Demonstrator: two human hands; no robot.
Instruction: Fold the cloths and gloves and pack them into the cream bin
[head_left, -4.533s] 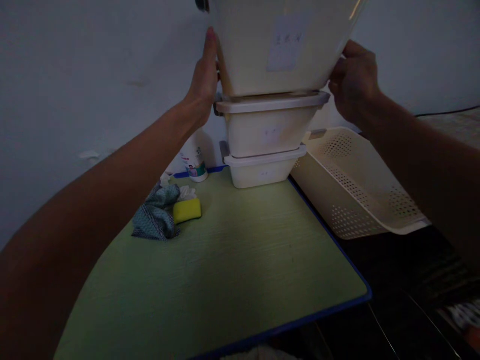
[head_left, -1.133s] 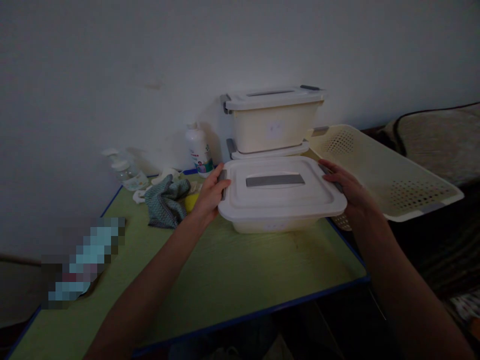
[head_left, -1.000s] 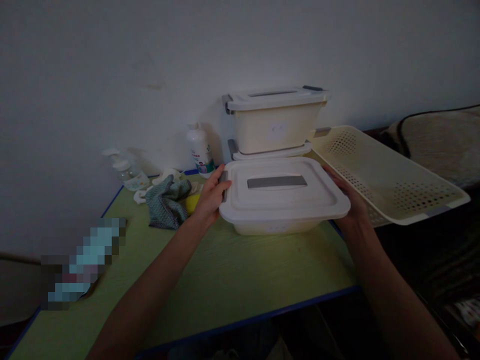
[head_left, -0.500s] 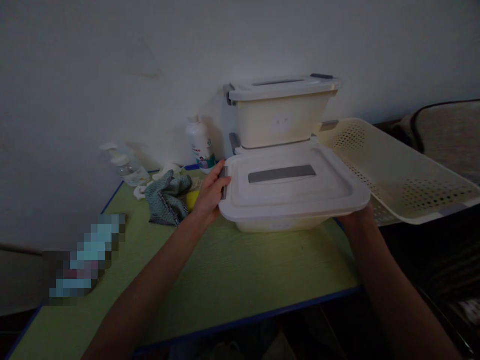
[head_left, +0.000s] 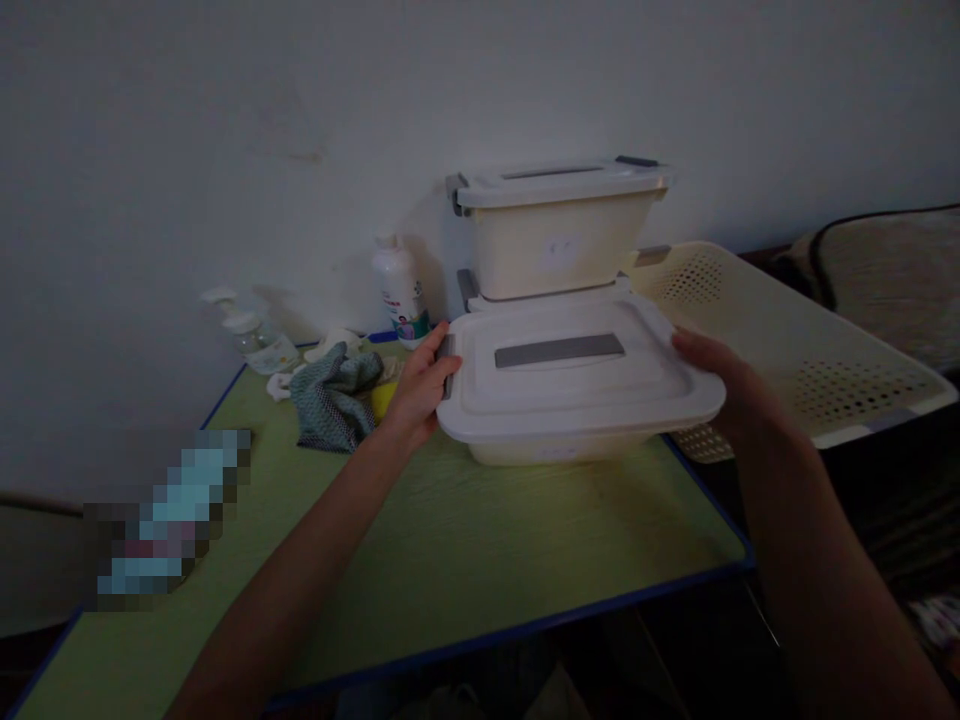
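Observation:
A white lidded storage box (head_left: 570, 390) with a grey handle strip on its lid stands at the middle of the green table (head_left: 480, 560). My left hand (head_left: 421, 385) is closed on its left end, fingers and thumb over the grey latch (head_left: 448, 366). At the right end, my right hand (head_left: 724, 380) grips the lid's edge, thumb on top and the other fingers hidden. Behind it, a smaller cream box (head_left: 562, 245) with a white lid rests on top of another white-lidded box, which is mostly hidden.
A perforated cream basket (head_left: 817, 340) lies to the right, beyond the table edge. To the left are a checked cloth (head_left: 337, 395), something yellow (head_left: 382, 400), a white bottle (head_left: 401, 290) and a pump bottle (head_left: 259, 335). A blurred-out object (head_left: 180, 520) lies at far left.
My right hand has moved up from beneath the box's right end, and its thumb now shows on top of the lid. My left hand has stayed on the latch. The basket has shifted slightly.

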